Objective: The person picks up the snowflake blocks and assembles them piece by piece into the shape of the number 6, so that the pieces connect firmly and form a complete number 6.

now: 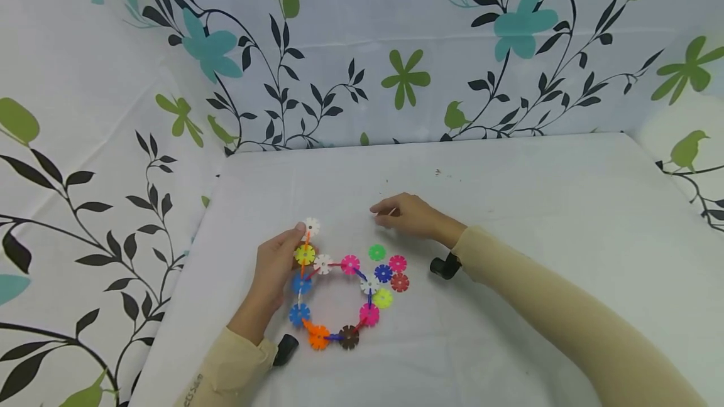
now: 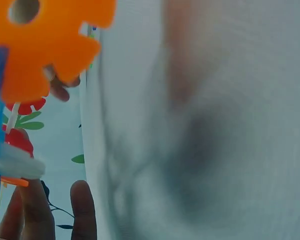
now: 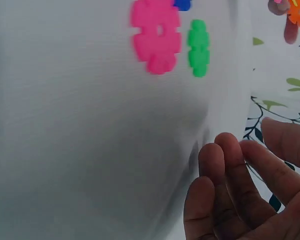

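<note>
A ring of flower-shaped notched plastic discs joined by short coloured sticks lies in front of me in the head view. At its upper left, a short branch carries a yellow disc and a white disc. My left hand pinches this branch between thumb and fingers. An orange disc looms close in the left wrist view. My right hand hovers beyond the loose discs, fingers loosely bent, holding nothing. Nearest to it is a loose green disc; the right wrist view shows its gap from the fingers.
Several loose discs lie right of the ring: a pink disc, a blue disc, a red disc and a yellow-green disc. A white cloth covers the table. Leaf-patterned fabric hangs behind and at the sides.
</note>
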`<state>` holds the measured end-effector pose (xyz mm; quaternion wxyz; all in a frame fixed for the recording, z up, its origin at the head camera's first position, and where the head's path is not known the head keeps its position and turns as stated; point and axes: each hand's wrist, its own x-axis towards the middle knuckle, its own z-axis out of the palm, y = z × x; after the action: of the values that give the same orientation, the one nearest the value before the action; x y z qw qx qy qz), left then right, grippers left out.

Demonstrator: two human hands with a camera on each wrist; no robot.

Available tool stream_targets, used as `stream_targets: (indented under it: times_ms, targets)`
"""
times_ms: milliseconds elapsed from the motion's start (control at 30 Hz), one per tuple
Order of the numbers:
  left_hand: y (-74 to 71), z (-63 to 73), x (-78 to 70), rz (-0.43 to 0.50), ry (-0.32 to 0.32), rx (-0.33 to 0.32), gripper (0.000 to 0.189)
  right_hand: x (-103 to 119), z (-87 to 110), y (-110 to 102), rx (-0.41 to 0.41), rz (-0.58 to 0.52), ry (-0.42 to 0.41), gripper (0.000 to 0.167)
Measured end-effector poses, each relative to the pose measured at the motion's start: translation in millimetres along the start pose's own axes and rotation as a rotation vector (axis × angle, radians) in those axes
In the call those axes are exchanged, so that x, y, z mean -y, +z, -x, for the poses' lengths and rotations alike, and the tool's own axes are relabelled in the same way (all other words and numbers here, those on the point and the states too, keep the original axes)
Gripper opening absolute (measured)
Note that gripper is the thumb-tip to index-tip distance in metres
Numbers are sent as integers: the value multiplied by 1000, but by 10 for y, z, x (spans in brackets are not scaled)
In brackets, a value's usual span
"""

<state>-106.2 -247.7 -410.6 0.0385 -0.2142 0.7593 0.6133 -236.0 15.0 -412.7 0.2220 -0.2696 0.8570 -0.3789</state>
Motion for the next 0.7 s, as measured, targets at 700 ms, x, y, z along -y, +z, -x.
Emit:
stream_targets:
  times_ms: [700]
  targets:
    - [39,-48,-85,-14,44,14,38,-164,268,-50,185,82,-33,25]
